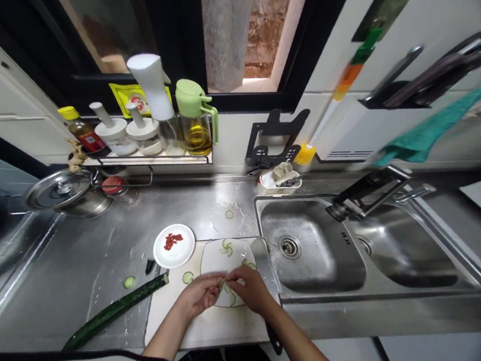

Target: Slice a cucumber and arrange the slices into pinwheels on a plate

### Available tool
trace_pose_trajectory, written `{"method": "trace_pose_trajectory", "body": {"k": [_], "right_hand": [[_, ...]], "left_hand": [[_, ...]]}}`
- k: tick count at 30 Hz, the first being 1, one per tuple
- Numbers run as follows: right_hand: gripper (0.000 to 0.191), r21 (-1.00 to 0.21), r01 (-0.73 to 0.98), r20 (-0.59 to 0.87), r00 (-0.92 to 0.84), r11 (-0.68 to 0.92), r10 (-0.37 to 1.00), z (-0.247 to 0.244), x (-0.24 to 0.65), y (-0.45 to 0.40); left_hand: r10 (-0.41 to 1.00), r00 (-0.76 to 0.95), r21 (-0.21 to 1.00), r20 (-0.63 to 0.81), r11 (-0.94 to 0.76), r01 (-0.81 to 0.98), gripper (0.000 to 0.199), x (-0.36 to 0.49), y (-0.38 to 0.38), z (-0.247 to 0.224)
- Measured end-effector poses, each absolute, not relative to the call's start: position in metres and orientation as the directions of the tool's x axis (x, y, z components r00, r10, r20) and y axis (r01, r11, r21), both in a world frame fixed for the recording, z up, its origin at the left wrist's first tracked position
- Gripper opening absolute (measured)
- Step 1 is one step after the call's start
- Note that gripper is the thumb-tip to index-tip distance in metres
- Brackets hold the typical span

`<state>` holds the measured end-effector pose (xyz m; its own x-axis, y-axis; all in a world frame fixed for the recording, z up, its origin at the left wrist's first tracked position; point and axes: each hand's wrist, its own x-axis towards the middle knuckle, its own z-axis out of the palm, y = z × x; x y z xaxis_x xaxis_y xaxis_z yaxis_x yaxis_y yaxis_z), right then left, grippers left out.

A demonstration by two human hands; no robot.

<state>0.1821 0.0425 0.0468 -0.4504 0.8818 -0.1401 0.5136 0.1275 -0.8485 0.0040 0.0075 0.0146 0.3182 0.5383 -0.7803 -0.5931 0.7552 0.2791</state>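
Note:
Over a square white plate (211, 257), my left hand (201, 295) and my right hand (253, 289) meet at their fingertips, both pinched around something too small to make out. Thin cucumber pieces (226, 248) lie on the plate in curved patterns, partly hidden by my hands. The plate rests on a white cutting board (163, 315). To the left, a long cucumber (115, 311) with a cut end reaches onto the board's edge. One cucumber slice (187, 277) sits on the board beside my left hand.
A round white plate (182, 255) holds red pieces at the board's upper left. Another slice (129, 282) lies on the steel counter (67, 254). A black knife handle (274, 338) sticks out under my right forearm. The double sink (311, 244) is at the right; condiment bottles stand behind.

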Motion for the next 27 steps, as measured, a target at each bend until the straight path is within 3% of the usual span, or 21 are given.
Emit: {"method": "trace_pose_trajectory", "body": {"k": [5,9,15,22,27], "right_hand": [[0.014,-0.847,0.526,-0.216,-0.465,0.072,0.858,0.049,0.185,0.049],[0.013,-0.805,0.587,-0.251,-0.475,0.091,0.843,0.044,0.187,0.052],[0.011,-0.663,0.710,-0.312,-0.551,0.238,0.774,0.033,0.187,0.054],[0.016,-0.479,0.785,-0.363,-0.584,0.392,0.726,0.031,0.184,0.052],[0.017,-0.435,0.785,-0.371,-0.603,0.441,0.706,0.030,0.183,0.051]], "left_hand": [[0.595,0.144,0.445,-0.791,0.720,-0.533,0.034,0.005,0.005,0.015],[0.663,0.065,0.611,-0.746,0.720,-0.330,0.027,0.006,0.000,0.011],[0.772,-0.042,0.773,-0.634,0.631,-0.067,0.012,0.015,-0.010,0.006],[0.853,-0.132,0.752,-0.506,0.511,0.416,0.008,0.028,-0.019,0.005],[0.869,-0.133,0.680,-0.476,0.460,0.571,0.013,0.035,-0.019,0.013]]}}
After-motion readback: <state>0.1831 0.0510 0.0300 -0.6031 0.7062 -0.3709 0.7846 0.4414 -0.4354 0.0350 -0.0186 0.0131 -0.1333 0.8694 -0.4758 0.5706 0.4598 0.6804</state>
